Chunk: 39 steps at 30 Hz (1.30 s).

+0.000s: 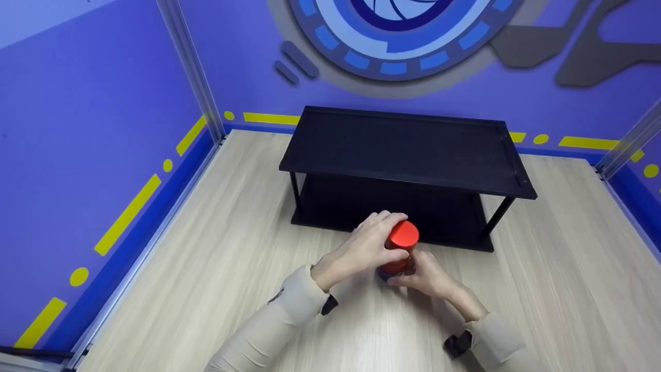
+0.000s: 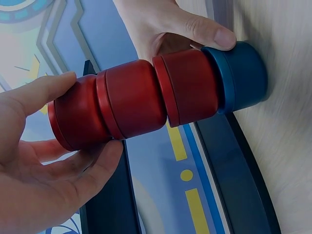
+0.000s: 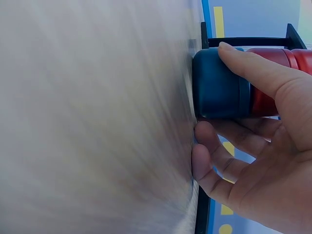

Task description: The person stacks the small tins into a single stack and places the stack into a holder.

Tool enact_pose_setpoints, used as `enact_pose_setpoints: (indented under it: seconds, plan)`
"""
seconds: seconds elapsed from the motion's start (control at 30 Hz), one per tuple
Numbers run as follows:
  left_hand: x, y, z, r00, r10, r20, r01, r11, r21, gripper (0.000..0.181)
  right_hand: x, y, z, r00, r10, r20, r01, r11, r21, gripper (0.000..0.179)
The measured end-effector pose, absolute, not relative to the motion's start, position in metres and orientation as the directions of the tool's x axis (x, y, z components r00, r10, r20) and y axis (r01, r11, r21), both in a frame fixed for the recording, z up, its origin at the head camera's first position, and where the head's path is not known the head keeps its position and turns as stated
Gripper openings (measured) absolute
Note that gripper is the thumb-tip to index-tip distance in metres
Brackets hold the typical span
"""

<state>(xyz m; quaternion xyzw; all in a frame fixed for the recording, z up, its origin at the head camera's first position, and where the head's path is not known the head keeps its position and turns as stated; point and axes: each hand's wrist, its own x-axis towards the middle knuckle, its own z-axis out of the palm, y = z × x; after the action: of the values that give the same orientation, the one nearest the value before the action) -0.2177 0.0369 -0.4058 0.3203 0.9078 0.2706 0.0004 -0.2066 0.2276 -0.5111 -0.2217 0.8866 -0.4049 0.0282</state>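
A column of small round canisters stands upright on the table, three red canisters (image 2: 131, 100) above one blue canister (image 2: 246, 78). The top one shows a smooth red upper face in the head view. My left hand (image 1: 366, 243) grips the upper part of the column, thumb on one side and fingers on the other, around the top red canister. Low on the column, my right hand (image 1: 428, 274) holds the blue canister with its thumb (image 3: 243, 61) along the side. Some of its fingers (image 3: 234, 136) pass beneath and behind, partly hidden; others curl near the tabletop.
Just behind the column stands a black two-tier shelf (image 1: 403, 150) on thin posts. The pale wood table (image 1: 248, 248) spreads to both sides. Blue printed panels (image 1: 103, 129) with metal frame posts (image 1: 191, 67) close off the left, back and right.
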Motion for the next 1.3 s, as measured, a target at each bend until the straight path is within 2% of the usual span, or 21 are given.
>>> enact_pose_setpoints:
  seconds: [0.13,0.37,0.7,0.9,1.3]
  plan:
    - [-0.217,0.034,-0.406,-0.803,0.574,0.158,0.564,0.648,0.512,0.069,-0.207,0.227,-0.512,-0.897,-0.422,0.129,-0.375,0.573,-0.729,0.057]
    - [-0.223,0.021,-0.413,-0.8,0.596,0.065,0.511,0.62,0.596,0.089,-0.207,0.232,-0.511,-0.9,-0.427,0.081,-0.347,0.594,-0.726,0.057]
    - [-0.243,0.007,-0.472,-0.753,0.636,-0.166,0.357,0.608,0.709,0.068,-0.205,0.235,-0.509,-0.89,-0.449,0.082,-0.364,0.588,-0.723,0.05]
    - [-0.248,0.013,-0.486,-0.732,0.664,-0.151,0.329,0.539,0.776,0.058,-0.208,0.235,-0.51,-0.887,-0.449,0.11,-0.381,0.575,-0.724,0.046]
    - [-0.25,0.02,-0.492,-0.733,0.679,-0.05,0.418,0.507,0.753,0.055,-0.209,0.234,-0.511,-0.882,-0.45,0.139,-0.402,0.565,-0.721,0.049]
